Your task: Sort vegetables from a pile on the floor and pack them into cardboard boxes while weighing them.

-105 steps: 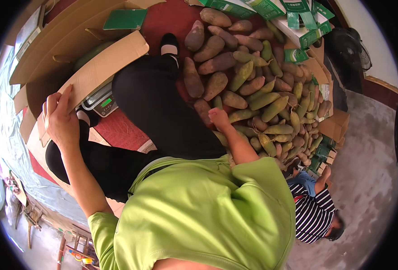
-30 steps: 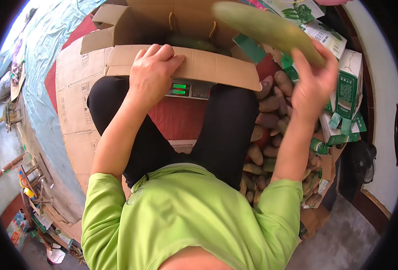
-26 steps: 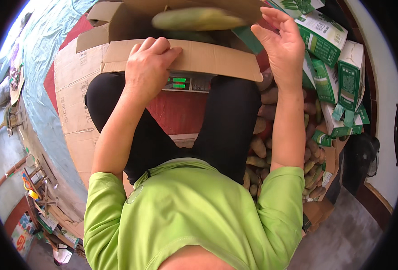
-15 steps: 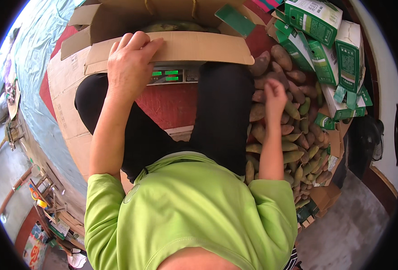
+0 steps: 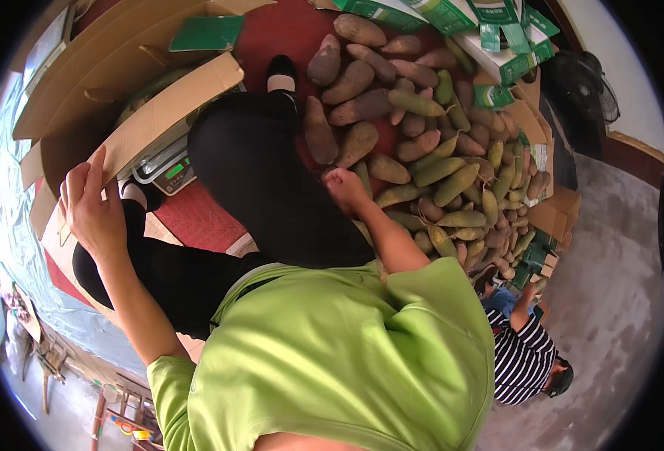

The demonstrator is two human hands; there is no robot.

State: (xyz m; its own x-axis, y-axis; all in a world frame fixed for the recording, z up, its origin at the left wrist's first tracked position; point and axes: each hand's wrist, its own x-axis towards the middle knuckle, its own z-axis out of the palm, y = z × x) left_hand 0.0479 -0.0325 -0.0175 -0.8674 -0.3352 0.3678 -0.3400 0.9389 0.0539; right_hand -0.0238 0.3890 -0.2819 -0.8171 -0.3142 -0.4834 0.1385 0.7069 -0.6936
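Observation:
My left hand [image 5: 93, 214] is at the near end of the front flap [image 5: 163, 113] of an opened cardboard carton. Its fingers are spread, touching or just beside the flap's edge. Close to my thigh, my right hand [image 5: 344, 188] has its fingers curled in; what they hold, if anything, is hidden. Around it lies a heap of long root vegetables that look like radishes, brownish-red ones [image 5: 358, 144] and green ones [image 5: 456, 184]. Under the carton's flap a scale [image 5: 170, 171] with a green-lit display shows partly. The carton's contents are mostly hidden.
Green and white boxes [image 5: 497, 52] stand behind the heap. A black fan [image 5: 583, 90] is by the wall at right. A co-worker in a striped shirt [image 5: 523, 361] is at lower right. Light blue plastic sheeting [image 5: 27, 248] covers the left side.
The view has turned right, so the carton now appears farther left. My left hand has slid from atop the flap to its end. My right hand has come nearer my thigh, beside the heap.

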